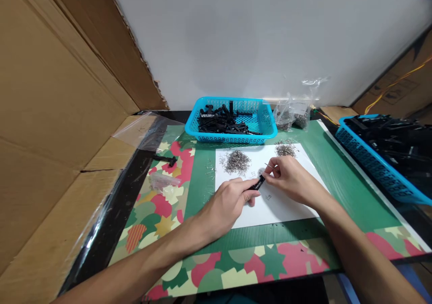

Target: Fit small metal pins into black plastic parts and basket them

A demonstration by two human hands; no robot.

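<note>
My left hand [238, 196] pinches a small black plastic part [258, 183] between thumb and fingers, just above a white paper sheet [286, 208]. Close by on the right, my right hand [283, 175] is closed, its fingertips meeting the far end of the black part. A thin metal tool [269, 165], perhaps tweezers, sticks out to the left from my right fingers. Whether those fingertips also hold a tiny pin is too small to tell. On the paper lie a pile of small metal pins [237, 161] and a second pin pile [285, 149].
A blue basket [232, 138] with black parts stands at the back; another blue basket [381, 173], heaped with black parts, is at the right. Plastic bags [300, 117] of metal pieces lean by the wall. One black part [167, 160] lies left, near a clear bag [164, 181]. Cardboard [60, 92] walls the left.
</note>
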